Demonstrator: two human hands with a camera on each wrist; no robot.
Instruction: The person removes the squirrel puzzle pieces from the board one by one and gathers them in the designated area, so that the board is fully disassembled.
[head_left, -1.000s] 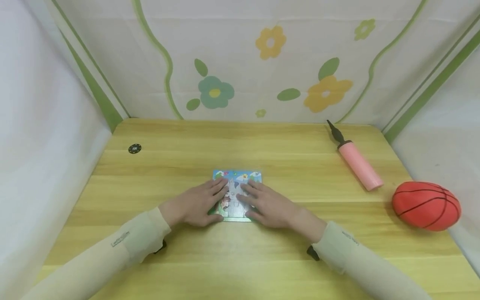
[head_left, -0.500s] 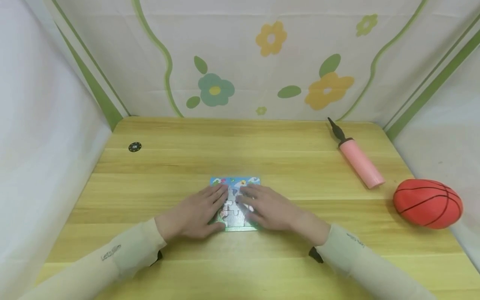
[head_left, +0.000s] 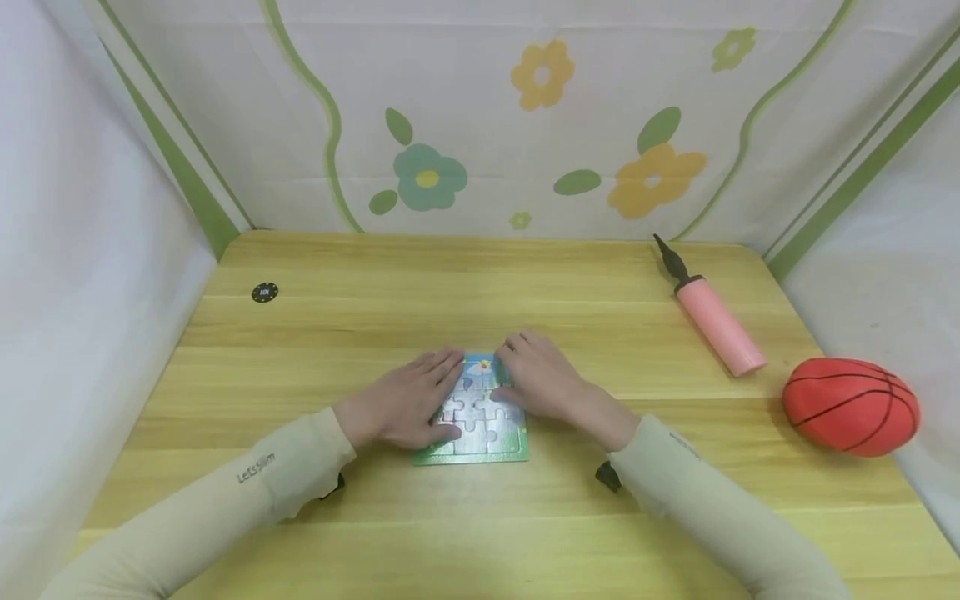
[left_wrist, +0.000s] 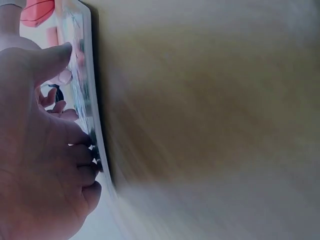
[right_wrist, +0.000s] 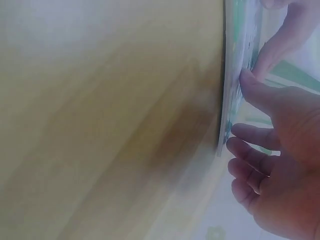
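A small jigsaw puzzle (head_left: pixel 472 438) with a green border and blue sky at its top lies flat on the wooden table in the head view. My left hand (head_left: pixel 408 404) rests over its left side, fingers extended toward the top edge and thumb across the lower pieces. At the upper right corner, my right hand (head_left: pixel 542 379) touches the puzzle with slightly bent fingers. The right wrist view shows the right thumb (right_wrist: pixel 257 90) on the puzzle's face and the other fingertips close to its edge. Both hands hide the puzzle's upper corners.
To the right lie a pink hand pump (head_left: pixel 720 325) with a black nozzle and a dented red ball (head_left: pixel 851 408) with black lines. A black round chip (head_left: pixel 265 292) sits at the back left of the wooden table (head_left: pixel 480 533). A flowered curtain (head_left: pixel 480 100) stands behind.
My right hand has shifted to the puzzle's upper right corner, its fingers now more bent. My left hand has slid slightly rightward and up over the puzzle's left side. The puzzle's lower right is uncovered.
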